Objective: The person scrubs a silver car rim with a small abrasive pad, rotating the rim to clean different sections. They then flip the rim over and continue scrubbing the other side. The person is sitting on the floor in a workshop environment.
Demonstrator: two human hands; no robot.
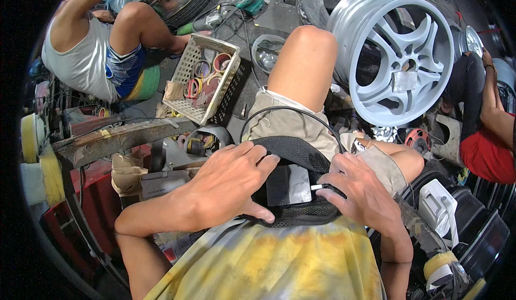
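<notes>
On my lap lies a black mesh pouch (301, 215) with its mouth spread wide. Inside it sits a flat black-and-grey rectangular box (288, 185). A white cable plug (319, 187) meets the box's right side, pinched between thumb and fingers of my right hand (363, 192). My left hand (231, 179) rests at the pouch's left side, thumb spread well away from the fingers and reaching against the inner edge. A black cable (293, 108) arcs over my thigh beyond the pouch, its ends hidden near the pouch and my right hand.
A silver alloy wheel (395, 63) stands ahead right, near a tire (314, 2). Rolls of tape fill a cream plastic basket (236, 50) ahead left. A seated person (88, 58) works at the left, another in red (489, 147) at the right. A wooden beam (123, 139) lies left.
</notes>
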